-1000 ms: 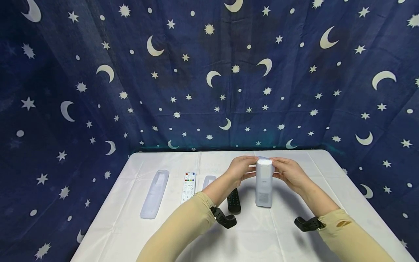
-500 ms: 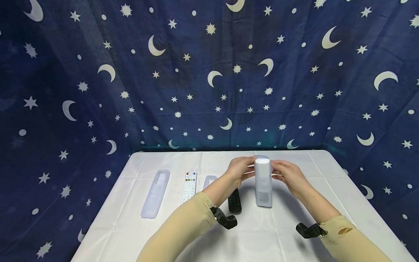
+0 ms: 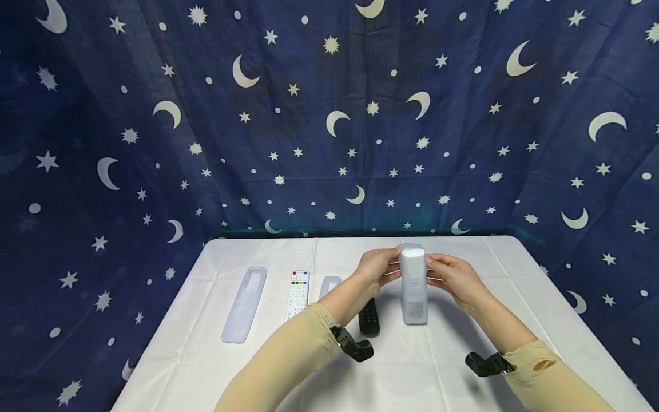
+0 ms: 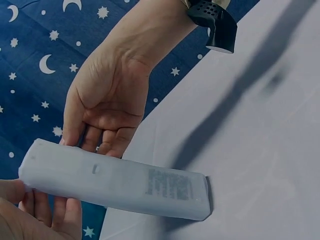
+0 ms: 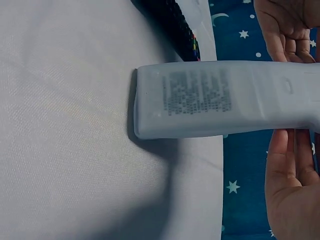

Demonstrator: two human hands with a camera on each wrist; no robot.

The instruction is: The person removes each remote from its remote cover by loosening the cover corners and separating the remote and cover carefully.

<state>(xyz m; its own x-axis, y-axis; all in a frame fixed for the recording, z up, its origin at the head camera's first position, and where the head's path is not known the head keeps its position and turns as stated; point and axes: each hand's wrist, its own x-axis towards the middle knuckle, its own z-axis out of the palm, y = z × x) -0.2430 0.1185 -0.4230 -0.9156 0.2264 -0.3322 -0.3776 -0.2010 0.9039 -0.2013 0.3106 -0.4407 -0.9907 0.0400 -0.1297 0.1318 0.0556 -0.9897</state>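
A white remote control (image 3: 414, 292) in a translucent sleeve stands on end, its labelled back toward me and its lower end at the table. My left hand (image 3: 378, 267) holds its upper end from the left, thumb near the top corner. From the other side my right hand (image 3: 453, 277) grips the same end with thumb and fingers. In the left wrist view the label shows through the remote cover (image 4: 120, 180), between my left hand (image 4: 40, 215) and right hand (image 4: 110, 100). The remote's button side is hidden.
A black remote (image 3: 368, 317) lies just left of the held one, partly behind my left wrist. Further left are a white remote (image 3: 297, 294) with coloured buttons and a translucent cover (image 3: 244, 306). Another cover (image 3: 329, 284) is partly hidden by my left forearm. A starry curtain hangs behind the table.
The top of the sleeved remote has shifted slightly left, and my right hand has slid a little lower along its side. My left hand has barely moved.
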